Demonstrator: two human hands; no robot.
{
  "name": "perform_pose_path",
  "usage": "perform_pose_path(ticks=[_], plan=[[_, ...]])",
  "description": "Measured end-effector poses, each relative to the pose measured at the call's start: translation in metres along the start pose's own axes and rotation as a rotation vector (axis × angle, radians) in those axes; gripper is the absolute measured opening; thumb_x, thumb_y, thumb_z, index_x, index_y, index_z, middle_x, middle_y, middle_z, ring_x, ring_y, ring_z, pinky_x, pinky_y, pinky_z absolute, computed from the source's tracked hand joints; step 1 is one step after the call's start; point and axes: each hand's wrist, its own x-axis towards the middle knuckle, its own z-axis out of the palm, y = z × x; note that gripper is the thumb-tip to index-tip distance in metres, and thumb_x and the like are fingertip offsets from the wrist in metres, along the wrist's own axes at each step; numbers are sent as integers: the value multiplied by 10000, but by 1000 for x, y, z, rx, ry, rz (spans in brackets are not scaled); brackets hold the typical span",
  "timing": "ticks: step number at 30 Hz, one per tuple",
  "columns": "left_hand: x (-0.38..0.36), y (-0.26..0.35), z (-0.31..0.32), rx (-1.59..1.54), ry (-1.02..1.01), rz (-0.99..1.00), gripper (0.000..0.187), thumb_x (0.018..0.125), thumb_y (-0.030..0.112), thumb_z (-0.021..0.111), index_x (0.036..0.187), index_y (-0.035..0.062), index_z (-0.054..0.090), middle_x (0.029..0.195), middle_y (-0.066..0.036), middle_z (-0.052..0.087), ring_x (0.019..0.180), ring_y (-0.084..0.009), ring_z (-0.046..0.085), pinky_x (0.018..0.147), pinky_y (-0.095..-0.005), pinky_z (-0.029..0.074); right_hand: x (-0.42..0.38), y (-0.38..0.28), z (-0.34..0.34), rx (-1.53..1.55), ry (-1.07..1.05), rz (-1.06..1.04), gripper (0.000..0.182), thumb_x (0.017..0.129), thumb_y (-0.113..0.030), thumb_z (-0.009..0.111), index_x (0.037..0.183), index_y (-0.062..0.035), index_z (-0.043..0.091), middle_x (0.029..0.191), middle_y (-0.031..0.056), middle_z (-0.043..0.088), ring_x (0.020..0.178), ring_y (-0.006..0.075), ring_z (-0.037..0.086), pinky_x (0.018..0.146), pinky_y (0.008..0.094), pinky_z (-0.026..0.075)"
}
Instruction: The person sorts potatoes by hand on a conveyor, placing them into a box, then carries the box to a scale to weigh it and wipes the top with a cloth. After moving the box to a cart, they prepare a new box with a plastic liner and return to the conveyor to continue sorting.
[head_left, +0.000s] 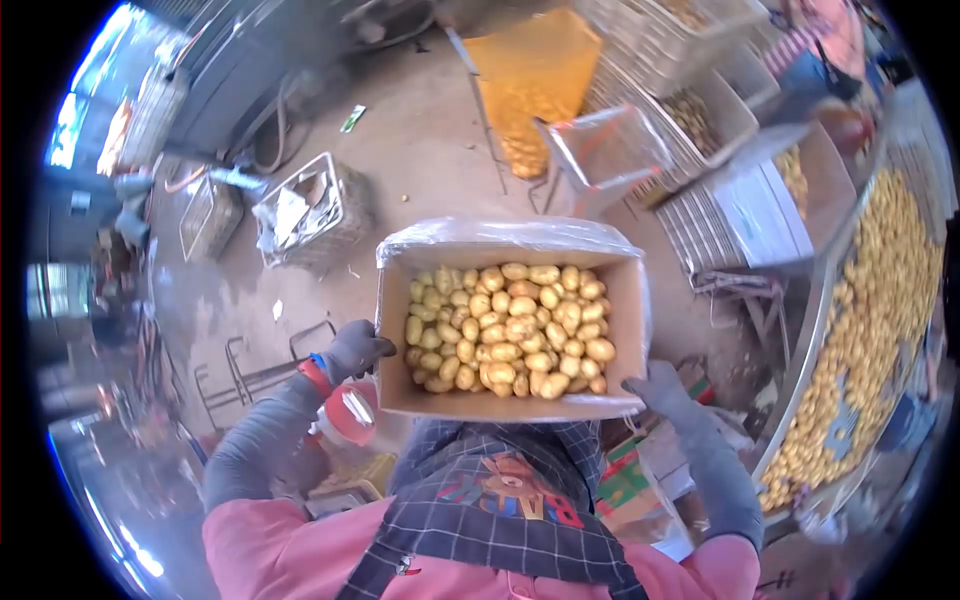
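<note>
A cardboard box lined with clear plastic is held in front of my body, its opening facing up. Many small yellow potatoes fill its lower part. My left hand, in a dark grey glove, grips the box's left side near the front corner. On the right, my gloved right hand holds the front right corner. The fingers of both hands are partly hidden by the box walls.
Potatoes cover a long metal sorting table at the right. White crates and a yellow bag stand ahead. A crate of scraps sits left, near a metal rack. One co-worker is at the upper right.
</note>
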Motion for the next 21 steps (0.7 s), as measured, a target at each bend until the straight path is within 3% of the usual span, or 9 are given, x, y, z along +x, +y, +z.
perform_pose_path(ticks=[4,6,7,9,11,12,17,20,21], plan=[[76,-94,26,264,318,53,413,776,378,581,884,-7,683,862,-214,671,849,-377,646,776,-447,498,84,-82,32,-156,8,12,477,756,-326,712,1064,30,637,944,209,681,881,345,661,800,403,504],[90,-122,23,135,262,47,408,778,382,580,874,1,689,849,-216,670,832,-372,650,762,-442,500,71,-113,34,-640,-137,46,532,766,-372,700,1095,35,609,981,189,677,904,329,658,804,395,506],[81,-130,28,23,211,42,404,780,386,579,865,8,694,836,-217,668,815,-368,654,748,-437,503,51,-145,14,-89,-394,43,471,839,-392,620,1058,24,626,991,154,677,922,285,656,790,388,515],[79,-125,13,-114,184,-33,390,781,386,596,824,12,698,798,-221,662,782,-370,653,729,-435,502,117,-71,-1,225,-346,456,414,904,-362,531,1074,5,621,952,107,677,920,234,647,792,372,511],[83,-131,25,-155,333,-13,370,782,372,615,782,11,694,741,-222,649,736,-374,646,703,-441,497,154,-94,9,1009,-68,69,372,951,-343,472,1106,-36,614,957,104,662,955,194,622,841,350,498],[71,-120,45,-186,391,-10,341,780,340,633,757,4,687,708,-225,635,696,-375,636,656,-445,487,212,-20,25,1003,48,49,428,970,-396,436,1161,-42,582,1046,121,629,997,203,593,899,366,469],[73,-111,49,-247,311,-4,298,770,298,658,742,1,673,659,-219,615,638,-372,625,574,-441,458,271,-12,88,1039,161,272,464,962,-433,438,1159,-38,580,1053,109,620,974,203,581,898,333,461],[91,-185,85,-267,461,23,316,775,287,711,924,10,673,752,-176,660,647,-289,648,598,-402,480,266,4,98,1070,166,299,486,958,-455,440,1158,-35,579,1056,102,615,961,202,573,897,313,456],[83,-167,63,-464,486,98,312,805,263,699,965,-2,663,802,-149,684,702,-234,663,655,-357,509,262,13,106,1077,169,313,493,956,-463,440,1158,-34,579,1058,100,613,957,202,571,897,306,454]])
